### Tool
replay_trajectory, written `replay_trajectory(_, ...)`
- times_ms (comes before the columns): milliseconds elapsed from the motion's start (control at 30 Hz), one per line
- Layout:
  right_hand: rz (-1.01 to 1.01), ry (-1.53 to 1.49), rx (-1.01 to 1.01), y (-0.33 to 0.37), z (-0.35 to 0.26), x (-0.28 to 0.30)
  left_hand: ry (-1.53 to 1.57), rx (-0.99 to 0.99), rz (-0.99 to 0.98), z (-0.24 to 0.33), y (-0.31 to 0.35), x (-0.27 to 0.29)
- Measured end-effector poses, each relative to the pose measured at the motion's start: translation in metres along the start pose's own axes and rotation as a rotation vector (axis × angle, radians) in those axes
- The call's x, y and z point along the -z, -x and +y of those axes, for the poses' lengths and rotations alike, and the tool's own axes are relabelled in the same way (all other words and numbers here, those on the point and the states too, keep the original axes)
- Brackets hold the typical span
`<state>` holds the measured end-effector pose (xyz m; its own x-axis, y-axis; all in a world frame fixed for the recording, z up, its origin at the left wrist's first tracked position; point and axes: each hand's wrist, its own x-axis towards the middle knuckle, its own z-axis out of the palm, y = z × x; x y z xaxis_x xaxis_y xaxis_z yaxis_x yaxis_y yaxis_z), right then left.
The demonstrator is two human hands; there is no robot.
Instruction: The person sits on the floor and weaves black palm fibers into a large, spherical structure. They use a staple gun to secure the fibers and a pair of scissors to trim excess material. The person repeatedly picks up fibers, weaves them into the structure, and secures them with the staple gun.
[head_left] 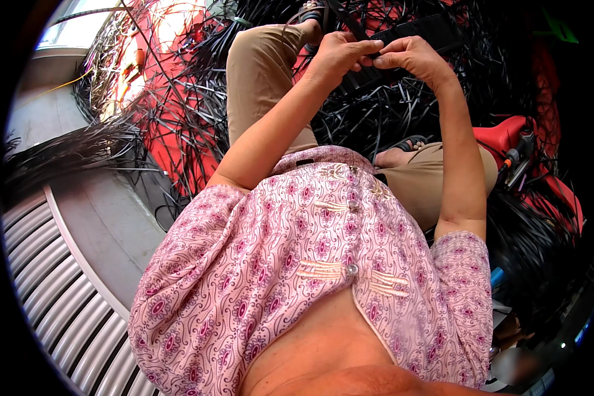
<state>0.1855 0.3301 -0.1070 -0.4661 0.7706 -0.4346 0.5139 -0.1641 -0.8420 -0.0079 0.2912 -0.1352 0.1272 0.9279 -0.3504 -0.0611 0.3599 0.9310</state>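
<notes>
Strips [369,119] beneath hands [419,59] (slats [59,280] left)

A purple-patterned pink shirt [270,244] with cream fastenings [323,270] tops tan trousers [261,79] and sandals [414,141].

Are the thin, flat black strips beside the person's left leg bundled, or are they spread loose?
Spread loose: the thin, flat black strips cross in many directions, and the red floor covering shows between them.

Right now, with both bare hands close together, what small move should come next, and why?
Perhaps hold the bare left hand steady and ease the bare right hand slightly to the right, because the two crowd together, hiding whatever lies between them, above loose, narrow, flat black strips.
</notes>
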Motion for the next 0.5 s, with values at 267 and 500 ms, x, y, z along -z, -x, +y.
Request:
replay_trajectory(267,0.008,0.029,0.090,-0.001,0.007,0.000,0.100,-0.048,-0.027,-0.012,-0.010,0.002)
replay_trajectory(500,0.002,0.015,0.104,-0.004,0.016,0.003,-0.013,-0.003,-0.018,-0.005,-0.003,-0.006)
